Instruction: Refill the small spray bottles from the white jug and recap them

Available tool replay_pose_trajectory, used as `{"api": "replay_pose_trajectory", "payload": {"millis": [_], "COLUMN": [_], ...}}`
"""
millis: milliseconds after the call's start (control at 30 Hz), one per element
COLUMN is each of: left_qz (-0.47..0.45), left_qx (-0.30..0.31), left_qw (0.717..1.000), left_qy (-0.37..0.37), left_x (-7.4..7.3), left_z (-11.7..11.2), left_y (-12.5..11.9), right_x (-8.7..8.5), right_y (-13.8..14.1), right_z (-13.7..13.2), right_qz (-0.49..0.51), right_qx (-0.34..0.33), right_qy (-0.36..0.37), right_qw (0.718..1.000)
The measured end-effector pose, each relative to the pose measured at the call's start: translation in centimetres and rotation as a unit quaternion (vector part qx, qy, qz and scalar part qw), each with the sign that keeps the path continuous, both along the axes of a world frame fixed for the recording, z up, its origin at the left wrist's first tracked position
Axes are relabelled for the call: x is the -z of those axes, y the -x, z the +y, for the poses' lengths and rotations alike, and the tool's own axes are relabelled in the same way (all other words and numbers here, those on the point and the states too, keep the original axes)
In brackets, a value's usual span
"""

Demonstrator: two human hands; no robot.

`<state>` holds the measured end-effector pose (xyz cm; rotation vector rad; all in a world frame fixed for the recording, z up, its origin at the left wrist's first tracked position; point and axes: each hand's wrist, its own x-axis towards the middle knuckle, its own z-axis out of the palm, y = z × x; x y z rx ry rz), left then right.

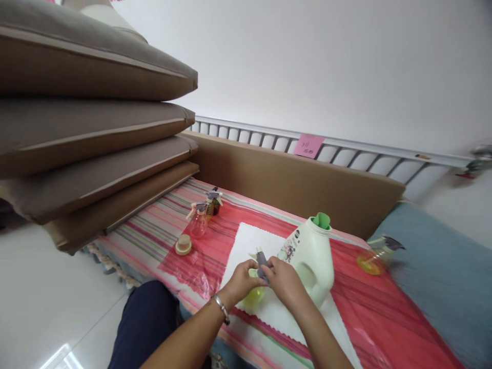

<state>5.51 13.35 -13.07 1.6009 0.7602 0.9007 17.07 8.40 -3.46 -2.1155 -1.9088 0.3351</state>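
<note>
My left hand [241, 281] is wrapped round a small yellow-green spray bottle [255, 295] resting on a white cloth [249, 241]. My right hand [282, 281] pinches the bottle's grey spray head [262, 259] from the right. Just right of both hands stands a pale green detergent jug [313, 256] with an open green spout [321, 221]. A silver bracelet [222, 307] sits on my left wrist.
A pink spray bottle [198, 220], a darker one [213, 201] and a round beige cap [183, 244] sit on the striped red cover [161, 225] to the left. A yellow spray bottle [374, 255] lies right. Stacked brown cushions [88, 143] overhang the left; a cardboard board [292, 184] stands behind.
</note>
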Motion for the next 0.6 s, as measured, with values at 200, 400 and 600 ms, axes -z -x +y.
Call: {"api": "replay_pose_trajectory", "payload": {"millis": [200, 400, 600], "left_qz": [0.049, 0.067, 0.091], "left_qx": [0.056, -0.024, 0.077], "left_qw": [0.997, 0.997, 0.992], "left_qy": [-0.017, -0.038, -0.036], "left_x": [-1.0, -0.3, -1.0], "left_z": [0.5, -1.2, 0.6], "left_y": [0.6, -1.0, -0.2], "right_x": [0.2, 0.8, 0.9], "right_y": [-0.1, -0.3, -0.4], "right_z": [0.1, 0.1, 0.1], "right_qz": [0.003, 0.004, 0.004], "right_qx": [-0.013, -0.012, -0.012], "right_qy": [0.012, 0.012, 0.013], "right_qw": [1.000, 1.000, 1.000]}}
